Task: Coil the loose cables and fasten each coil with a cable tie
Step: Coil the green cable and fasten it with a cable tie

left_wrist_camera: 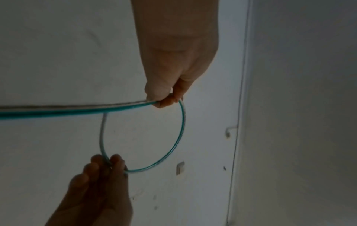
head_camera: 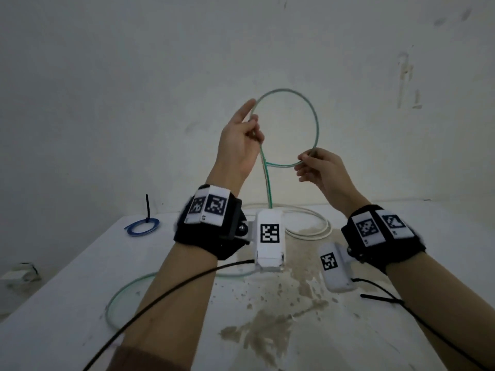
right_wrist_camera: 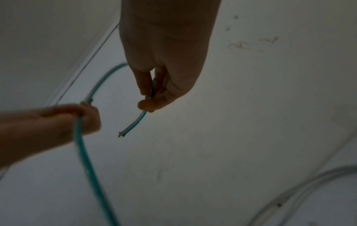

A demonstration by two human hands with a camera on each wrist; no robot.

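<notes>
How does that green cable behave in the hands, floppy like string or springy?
Probably springy: the green cable keeps a round, open loop between the left hand and right hand instead of sagging. It likely weighs little, since fingertip pinches hold it up. Let go, the loop would probably spring open, so it needs a tie.

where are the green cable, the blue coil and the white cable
green cable (head_camera: 317,124), head view, right side of the raised loop
blue coil (head_camera: 142,228), head view, its near rim
white cable (head_camera: 325,226), head view, right bend on the table
</notes>
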